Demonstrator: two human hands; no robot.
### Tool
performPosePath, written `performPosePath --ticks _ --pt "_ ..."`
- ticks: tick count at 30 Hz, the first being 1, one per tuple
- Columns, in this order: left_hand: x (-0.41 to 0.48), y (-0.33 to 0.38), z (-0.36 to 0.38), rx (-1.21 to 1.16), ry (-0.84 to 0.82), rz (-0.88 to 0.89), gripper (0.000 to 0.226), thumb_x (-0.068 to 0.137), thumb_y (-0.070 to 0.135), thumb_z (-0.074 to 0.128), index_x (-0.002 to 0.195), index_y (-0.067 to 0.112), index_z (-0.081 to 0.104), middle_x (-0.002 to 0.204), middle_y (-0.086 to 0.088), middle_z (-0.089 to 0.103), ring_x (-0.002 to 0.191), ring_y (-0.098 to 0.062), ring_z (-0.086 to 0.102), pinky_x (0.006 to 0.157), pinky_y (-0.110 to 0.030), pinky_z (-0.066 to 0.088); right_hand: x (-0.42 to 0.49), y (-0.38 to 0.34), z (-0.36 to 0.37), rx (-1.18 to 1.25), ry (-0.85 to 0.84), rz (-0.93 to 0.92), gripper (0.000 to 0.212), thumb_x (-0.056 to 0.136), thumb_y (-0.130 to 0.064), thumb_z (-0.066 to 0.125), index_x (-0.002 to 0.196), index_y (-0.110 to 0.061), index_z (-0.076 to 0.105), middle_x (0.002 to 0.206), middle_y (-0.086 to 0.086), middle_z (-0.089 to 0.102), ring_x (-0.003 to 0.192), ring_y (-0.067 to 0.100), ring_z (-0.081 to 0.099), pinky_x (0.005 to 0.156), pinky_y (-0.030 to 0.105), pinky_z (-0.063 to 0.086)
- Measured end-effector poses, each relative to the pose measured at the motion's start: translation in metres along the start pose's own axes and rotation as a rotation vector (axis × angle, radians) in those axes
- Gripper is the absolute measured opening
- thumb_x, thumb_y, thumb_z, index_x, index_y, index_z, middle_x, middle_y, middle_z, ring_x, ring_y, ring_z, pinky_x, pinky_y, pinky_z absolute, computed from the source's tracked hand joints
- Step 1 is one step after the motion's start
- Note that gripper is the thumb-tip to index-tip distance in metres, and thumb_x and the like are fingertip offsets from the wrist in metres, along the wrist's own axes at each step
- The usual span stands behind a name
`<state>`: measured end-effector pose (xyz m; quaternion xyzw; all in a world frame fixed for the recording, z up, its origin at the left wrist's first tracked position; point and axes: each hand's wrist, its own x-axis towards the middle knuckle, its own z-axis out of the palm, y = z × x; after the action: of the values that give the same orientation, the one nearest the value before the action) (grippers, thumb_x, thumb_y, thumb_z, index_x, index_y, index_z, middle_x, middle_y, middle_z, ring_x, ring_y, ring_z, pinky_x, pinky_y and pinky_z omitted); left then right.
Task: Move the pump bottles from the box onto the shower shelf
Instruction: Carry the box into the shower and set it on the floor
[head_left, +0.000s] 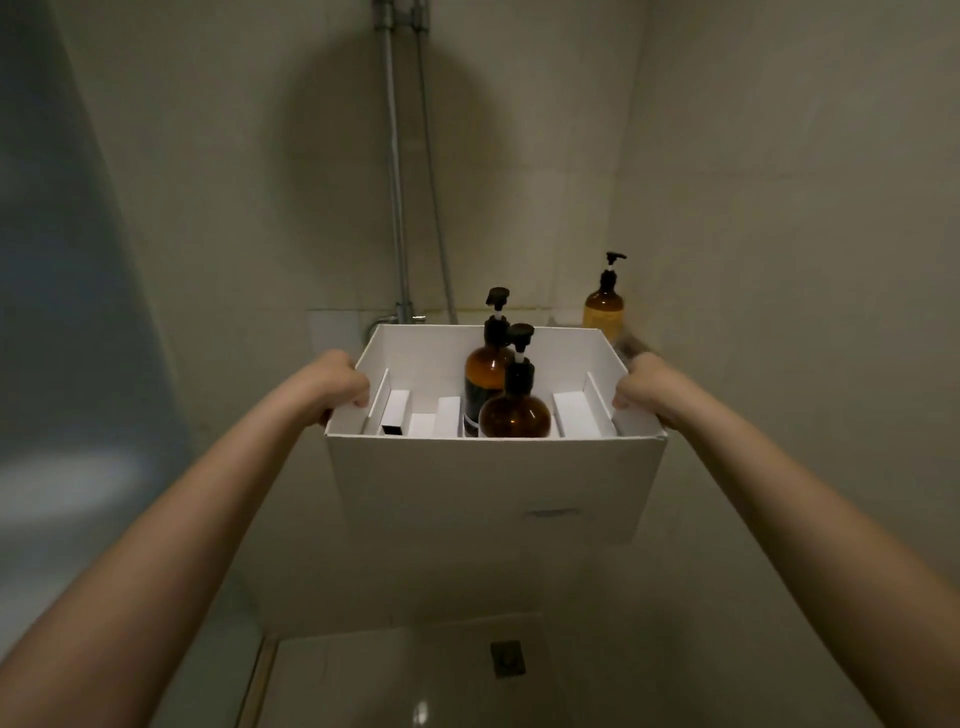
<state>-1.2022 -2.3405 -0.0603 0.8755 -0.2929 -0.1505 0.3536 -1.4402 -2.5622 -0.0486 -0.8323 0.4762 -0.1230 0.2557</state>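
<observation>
The left hand (340, 387) at 9 o'clock and the right hand (641, 387) at 3 grip the box (493, 483) by its side walls. Two bottles (514, 410) stand upright in the middle of it. The third bottle (604, 306) stands beyond, at 1 o'clock, nearer to the right hand.

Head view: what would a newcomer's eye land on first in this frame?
A white box, held up mid-frame with the left hand and right hand gripping its side walls. Two amber pump bottles stand upright in its middle compartment; a third bottle stands behind it, in the right-hand corner.
</observation>
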Motion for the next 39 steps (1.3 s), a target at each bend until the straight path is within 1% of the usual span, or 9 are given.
performPosePath --ticks 6,11,17,23,27,30,33,36,39 --pt "-0.005 -0.043 -0.024 -0.012 0.061 -0.141 0.027 0.078 -0.01 0.052 0.104 -0.012 0.055 0.066 -0.017 0.051 0.055 -0.028 0.051 0.038 -0.023 0.038 0.022 -0.037 0.042 -0.034 -0.074 -0.083 0.029 0.08 -0.007 0.06 0.107 0.004 0.06 0.104 0.02 0.064 0.091 0.033 0.061 0.076 0.036 0.051" --pt "0.004 -0.071 -0.051 0.006 0.1 -0.17 0.03 0.077 -0.01 0.052 0.107 -0.014 0.054 0.076 -0.022 0.055 0.063 -0.032 0.054 0.045 -0.027 0.039 0.033 -0.068 0.074 0.007 -0.135 -0.115 0.033 0.081 -0.006 0.059 0.113 0.004 0.057 0.105 0.02 0.062 0.094 0.034 0.061 0.078 0.041 0.054" --pt "0.021 -0.09 -0.075 0.017 0.129 -0.184 0.019 0.077 -0.009 0.052 0.095 -0.005 0.057 0.062 -0.014 0.052 0.051 -0.026 0.052 0.033 -0.017 0.037 0.049 -0.096 0.097 0.023 -0.138 -0.124 0.036 0.082 -0.004 0.058 0.115 0.009 0.057 0.109 0.025 0.063 0.097 0.038 0.062 0.083 0.044 0.054" --pt "0.044 -0.107 -0.067 0.021 0.164 -0.153 0.009 0.077 -0.008 0.052 0.083 -0.003 0.054 0.057 -0.012 0.048 0.047 -0.024 0.046 0.025 -0.01 0.026 0.068 -0.098 0.12 0.002 -0.105 -0.124 0.033 0.081 -0.007 0.057 0.111 0.008 0.06 0.102 0.023 0.065 0.091 0.037 0.064 0.076 0.038 0.052" --pt "0.062 -0.127 -0.044 0.005 0.153 -0.157 0.013 0.078 -0.006 0.051 0.088 -0.002 0.057 0.064 -0.013 0.053 0.054 -0.025 0.052 0.041 -0.022 0.039 0.083 -0.088 0.141 -0.015 -0.088 -0.127 0.03 0.084 -0.01 0.053 0.11 0.004 0.06 0.102 0.021 0.065 0.092 0.036 0.062 0.082 0.042 0.054" --pt "0.077 -0.146 -0.02 -0.016 0.137 -0.182 0.013 0.079 -0.005 0.049 0.087 0.0 0.058 0.065 -0.012 0.054 0.056 -0.025 0.053 0.045 -0.024 0.04 0.097 -0.076 0.16 -0.048 -0.1 -0.122 0.027 0.085 -0.012 0.05 0.106 0.001 0.061 0.093 0.015 0.063 0.089 0.033 0.062 0.075 0.038 0.052" --pt "0.091 -0.167 0.002 -0.001 0.131 -0.198 0.012 0.077 -0.003 0.049 0.083 -0.002 0.059 0.07 -0.018 0.059 0.065 -0.034 0.061 0.05 -0.031 0.046 0.112 -0.062 0.182 -0.085 -0.119 -0.12 0.026 0.085 -0.011 0.048 0.105 -0.001 0.061 0.09 0.013 0.061 0.085 0.032 0.06 0.068 0.032 0.046" --pt "0.104 -0.19 0.025 0.046 0.139 -0.217 0.018 0.074 0.0 0.051 0.086 -0.005 0.063 0.084 -0.027 0.065 0.078 -0.04 0.065 0.064 -0.042 0.054 0.126 -0.046 0.213 -0.091 -0.141 -0.102 0.026 0.087 -0.014 0.048 0.107 -0.003 0.061 0.097 0.014 0.063 0.09 0.033 0.061 0.078 0.04 0.053" --pt "0.114 -0.212 0.051 0.116 0.127 -0.22 0.016 0.075 0.003 0.053 0.086 -0.002 0.064 0.089 -0.024 0.067 0.084 -0.038 0.064 0.072 -0.042 0.053 0.139 -0.025 0.248 -0.08 -0.162 -0.066 0.026 0.088 -0.013 0.049 0.107 -0.002 0.061 0.1 0.017 0.065 0.092 0.035 0.062 0.083 0.045 0.053"
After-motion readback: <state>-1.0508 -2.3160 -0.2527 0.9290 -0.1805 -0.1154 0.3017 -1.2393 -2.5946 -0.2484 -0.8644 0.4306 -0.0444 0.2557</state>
